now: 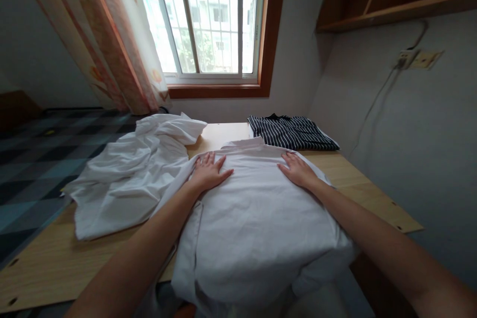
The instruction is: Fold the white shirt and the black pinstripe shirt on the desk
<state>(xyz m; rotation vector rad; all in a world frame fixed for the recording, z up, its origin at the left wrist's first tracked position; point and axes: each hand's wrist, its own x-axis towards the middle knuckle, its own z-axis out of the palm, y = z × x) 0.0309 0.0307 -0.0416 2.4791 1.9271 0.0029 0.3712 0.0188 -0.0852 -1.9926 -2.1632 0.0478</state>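
Note:
A white shirt lies spread over the wooden board in front of me, its collar at the far end and its lower part hanging over the near edge. My left hand rests flat on the shirt's left shoulder with the fingers spread. On the right shoulder my right hand lies flat too, fingers apart. Neither hand grips the cloth. Just left of the shirt is a crumpled white garment. Behind the right shoulder sits a folded black-and-white striped garment.
The light wooden board has holes near its corners. A checked bedspread lies to the left, under a patterned curtain. A window is ahead. On the right wall are a shelf and a socket with a cable.

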